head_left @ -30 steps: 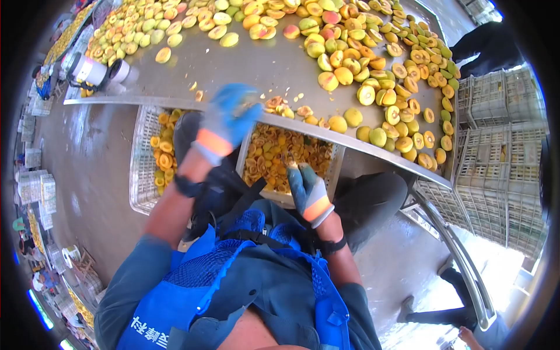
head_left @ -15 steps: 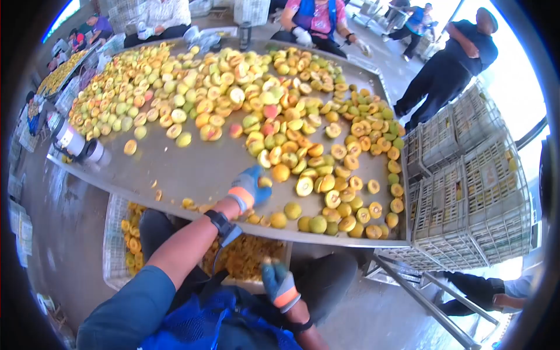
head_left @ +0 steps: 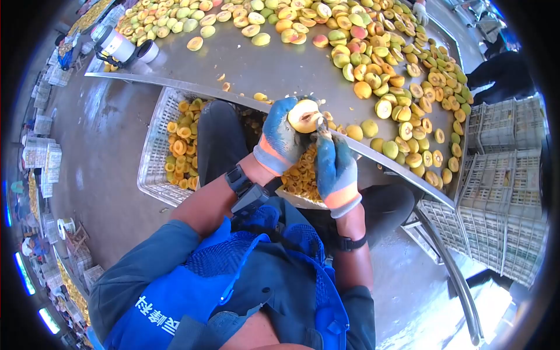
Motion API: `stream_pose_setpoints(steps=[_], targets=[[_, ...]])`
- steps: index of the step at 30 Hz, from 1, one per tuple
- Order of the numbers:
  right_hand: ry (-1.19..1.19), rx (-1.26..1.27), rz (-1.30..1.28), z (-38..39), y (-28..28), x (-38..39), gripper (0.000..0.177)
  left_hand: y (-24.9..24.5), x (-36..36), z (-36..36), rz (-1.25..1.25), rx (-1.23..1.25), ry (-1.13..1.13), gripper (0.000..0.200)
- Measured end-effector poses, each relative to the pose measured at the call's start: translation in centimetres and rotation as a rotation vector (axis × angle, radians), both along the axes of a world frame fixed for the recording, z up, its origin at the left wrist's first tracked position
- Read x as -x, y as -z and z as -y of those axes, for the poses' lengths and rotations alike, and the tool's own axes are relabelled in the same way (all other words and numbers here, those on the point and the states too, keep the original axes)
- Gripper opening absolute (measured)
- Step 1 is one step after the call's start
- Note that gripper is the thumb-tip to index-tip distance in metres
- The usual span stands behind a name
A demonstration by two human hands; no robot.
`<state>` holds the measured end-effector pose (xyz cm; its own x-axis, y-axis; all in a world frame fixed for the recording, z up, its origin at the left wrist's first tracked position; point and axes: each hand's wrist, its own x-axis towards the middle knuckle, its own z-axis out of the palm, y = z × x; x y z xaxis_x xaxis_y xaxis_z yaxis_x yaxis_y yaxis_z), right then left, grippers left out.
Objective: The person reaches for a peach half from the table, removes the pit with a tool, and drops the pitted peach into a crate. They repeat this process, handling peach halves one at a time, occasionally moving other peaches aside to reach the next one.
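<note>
Over the near edge of the metal table (head_left: 291, 68), my gloved left hand (head_left: 282, 133) holds up a halved yellow fruit (head_left: 304, 116), its cut face toward me. My gloved right hand (head_left: 337, 167) is closed at that fruit, its fingertips against the right side of the cut face. Something small and dark sits between those fingertips, too small to make out. Fruit halves (head_left: 402, 87) lie spread over the table beyond and to the right of my hands.
A white crate (head_left: 153, 169) of fruit halves stands below the table at left, with more fruit pieces (head_left: 300, 182) beneath my hands. A cup-like container (head_left: 119, 46) stands at the table's left end. Stacked crates (head_left: 501, 204) and a metal rail (head_left: 446, 256) are at right.
The view has tilted down. My left hand has come back from the table with a fruit half, and my right hand has risen from my lap to meet it.
</note>
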<state>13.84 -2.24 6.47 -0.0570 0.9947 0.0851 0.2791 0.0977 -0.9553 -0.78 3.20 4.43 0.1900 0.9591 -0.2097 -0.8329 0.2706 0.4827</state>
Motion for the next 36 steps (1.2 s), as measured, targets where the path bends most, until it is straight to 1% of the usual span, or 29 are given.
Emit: stream_pose_setpoints(steps=[1,2,4,5,6,7,9,10,11,12,13,14,15,16,18,19,20,21,22,23,25,26,27,28,29,30,33,34,36], targets=[[-0.042,-0.232,0.199,-0.1,0.5,0.0,0.021,0.0,0.4,0.2,0.15,0.079,0.039,0.045],[-0.037,-0.477,0.395,-0.2,0.8,0.0,0.021,0.0,0.9,0.8,0.158,0.082,0.044,0.039],[-0.021,-0.335,0.335,0.2,0.8,0.3,0.023,0.0,1.0,1.8,0.039,0.019,-0.013,0.037],[-0.007,-0.114,0.167,0.5,0.5,0.8,0.026,0.0,1.0,2.1,-0.018,-0.012,-0.04,0.036],[0.009,0.105,0.0,0.7,0.2,1.1,0.029,1.0,1.0,2.4,-0.335,-0.201,-0.112,0.035],[0.035,-0.004,0.048,0.9,-0.5,1.5,0.029,2.8,1.0,2.7,-0.65,-0.391,-0.186,0.034],[0.082,-0.217,0.149,0.9,-1.6,2.2,0.031,3.9,1.1,3.0,-0.773,-0.506,-0.212,0.03],[0.1,-0.386,0.157,0.1,-1.1,2.4,0.033,3.2,1.0,3.1,-0.581,-0.43,-0.161,0.028],[0.111,-0.374,0.22,0.1,-1.1,2.5,0.031,2.6,1.0,3.2,-0.39,-0.354,-0.107,0.028],[0.122,-0.365,0.282,0.2,-1.1,2.7,0.029,1.8,1.3,3.3,0.13,-0.004,0.015,0.032],[0.13,-0.358,0.342,0.2,-1.2,2.9,0.027,2.1,1.2,3.7,-0.272,-0.237,-0.087,0.028],[0.14,-0.333,0.252,0.3,-0.8,3.0,0.027,2.7,1.0,4.0,-0.675,-0.469,-0.195,0.025],[0.128,-0.356,0.313,0.3,-0.4,2.9,0.03,3.0,0.7,4.1,-1.075,-0.697,-0.303,0.023],[0.119,-0.379,0.376,0.4,0.1,2.6,0.033,2.1,1.0,3.8,-1.214,-0.77,-0.305,0.023],[0.107,-0.447,0.46,0.1,1.1,2.4,0.036,4.5,0.1,3.6,-1.028,-0.605,-0.27,0.021],[0.012,-0.455,0.422,0.1,1.3,2.8,0.034,4.7,0.1,3.5,-0.69,-0.395,-0.145,0.018],[-0.077,-0.457,0.399,0.2,1.3,2.6,0.031,4.8,0.1,3.3,-0.347,-0.148,-0.095,0.017],[-0.16,-0.45,0.388,0.8,1.3,1.8,0.029,5.3,0.3,3.1,-0.312,-0.136,-0.082,0.019],[-0.076,-0.335,0.124,1.4,1.2,2.4,0.019,5.1,0.4,3.0,-0.277,-0.123,-0.068,0.028],[-0.029,-0.234,-0.039,2.1,0.3,2.6,0.018,4.9,0.7,3.0,-0.261,-0.099,-0.076,0.029],[0.003,-0.084,-0.193,2.7,0.2,2.8,0.021,4.3,0.6,2.5,-0.316,-0.093,-0.164,0.032],[-0.031,-0.035,-0.148,2.7,0.4,2.6,0.022,3.8,0.4,2.4,-0.32,-0.086,-0.208,0.033],[-0.035,-0.008,-0.096,2.7,0.1,2.7,0.02,3.3,0.3,2.4,-0.258,-0.059,-0.214,0.031],[-0.037,0.019,-0.042,2.7,-0.6,2.8,0.019,2.6,0.2,2.3,-0.196,-0.031,-0.222,0.035],[-0.037,0.046,0.012,2.7,-1.0,2.8,0.019,1.2,0.7,2.5,-0.025,0.027,-0.152,0.035],[-0.05,0.006,-0.003,2.5,-0.6,2.8,0.021,0.4,1.0,2.7,0.147,0.085,-0.084,0.034],[-0.048,0.049,0.014,2.2,-0.1,3.0,0.022,0.0,0.8,3.1,0.124,0.074,-0.105,0.032],[-0.073,0.038,0.11,2.2,-0.1,2.9,0.023,-0.7,0.7,3.3,0.121,0.102,-0.097,0.032],[-0.06,0.066,0.081,2.1,0.1,3.0,0.024,0.3,0.6,3.2,0.082,0.09,-0.126,0.033]])
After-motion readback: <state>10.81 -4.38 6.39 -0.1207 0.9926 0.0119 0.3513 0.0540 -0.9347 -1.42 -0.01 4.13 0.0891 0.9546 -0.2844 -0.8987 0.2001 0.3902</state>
